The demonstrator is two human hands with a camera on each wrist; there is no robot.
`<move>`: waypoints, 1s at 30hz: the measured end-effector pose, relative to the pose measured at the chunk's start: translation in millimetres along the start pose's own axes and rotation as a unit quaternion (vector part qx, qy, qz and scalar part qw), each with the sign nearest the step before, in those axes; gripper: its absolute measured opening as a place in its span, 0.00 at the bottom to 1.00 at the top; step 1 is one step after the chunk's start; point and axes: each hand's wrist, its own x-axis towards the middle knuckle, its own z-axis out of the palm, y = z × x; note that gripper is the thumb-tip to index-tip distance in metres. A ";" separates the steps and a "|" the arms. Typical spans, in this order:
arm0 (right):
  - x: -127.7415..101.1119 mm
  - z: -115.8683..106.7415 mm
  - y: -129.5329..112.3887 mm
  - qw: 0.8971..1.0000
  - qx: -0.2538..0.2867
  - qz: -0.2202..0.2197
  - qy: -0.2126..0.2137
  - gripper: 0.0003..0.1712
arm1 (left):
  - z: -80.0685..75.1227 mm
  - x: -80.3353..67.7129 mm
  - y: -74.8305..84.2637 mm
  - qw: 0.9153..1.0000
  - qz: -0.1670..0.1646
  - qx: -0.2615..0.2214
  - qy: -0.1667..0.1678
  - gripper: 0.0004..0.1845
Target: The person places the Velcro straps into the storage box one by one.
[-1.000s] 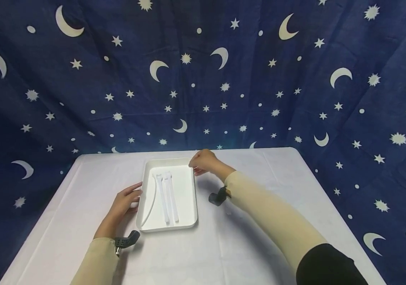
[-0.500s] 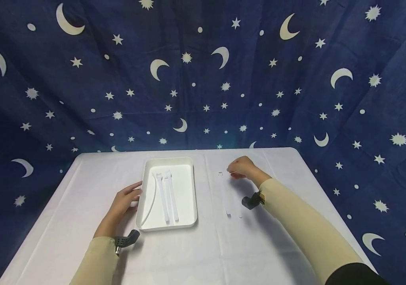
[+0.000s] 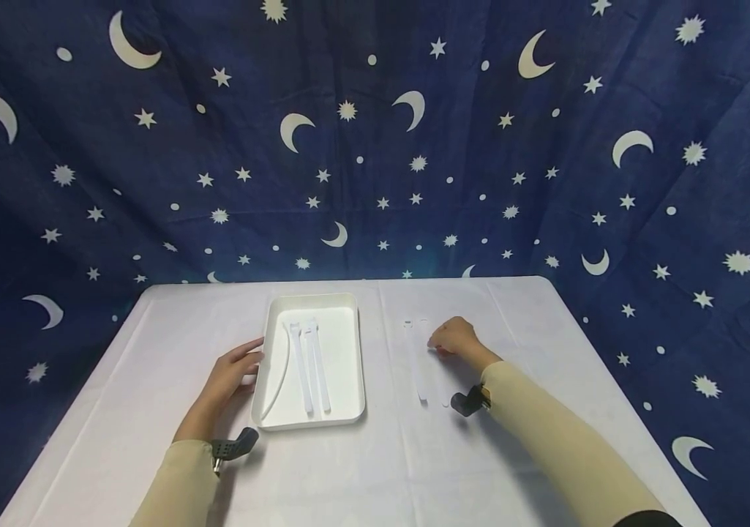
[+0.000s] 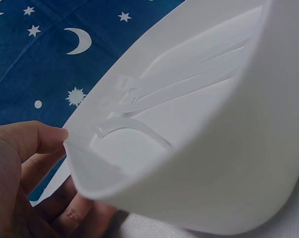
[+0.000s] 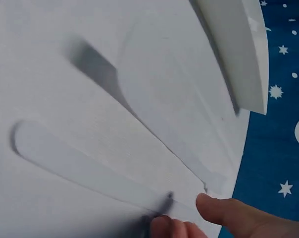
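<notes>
A white rectangular tray [image 3: 356, 366] holds 3 white plastic straps, among them a curved strap [image 3: 280, 373] and a straight strap [image 3: 302, 369]. My left hand [image 3: 228, 373] touches the tray's left side; in the left wrist view its fingers [image 4: 43, 136] meet the rim and outer wall. Right of the tray, a strap with a slotted head [image 3: 415, 362] lies on the white cloth. Beside it a second pale strap [image 5: 85, 168] lies flat, faint in the head view. My right hand [image 3: 456, 338] is over this strap's upper part, its thumb [image 5: 214, 208] apart from the bent fingers.
A white cloth covers the table [image 3: 322, 476]. Behind it and at both sides hangs a dark blue curtain [image 3: 375, 183] with moons and stars. Each wrist wears a black camera mount, such as the left mount [image 3: 235, 443].
My right hand has moved right from the tray's far right corner to the loose straps, then a little toward me. Both loose straps have come into sight. My left hand stays at the tray.
</notes>
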 end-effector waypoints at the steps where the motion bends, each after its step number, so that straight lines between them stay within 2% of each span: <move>1: -1.3 2.6 1.6 1.000 -0.010 -0.003 0.005 0.15 | 0.2 0.1 -0.3 1.000 0.000 0.001 0.000 0.32; 5: -6.4 10.4 7.0 0.999 -0.026 -0.016 0.039 0.15 | 0.9 -0.2 0.3 1.000 -0.001 0.003 -0.001 0.32; 11: -9.2 16.0 10.2 0.996 0.001 -0.036 0.076 0.12 | 1.1 -1.9 4.9 1.000 0.010 0.003 -0.001 0.31; 21: -7.6 21.9 8.5 0.995 -0.001 -0.039 0.091 0.11 | 0.6 -2.9 2.8 1.000 0.003 0.017 0.007 0.32; 30: -3.1 23.4 10.2 0.996 0.001 -0.021 0.084 0.09 | 1.9 -1.4 1.5 1.000 0.001 0.009 0.009 0.32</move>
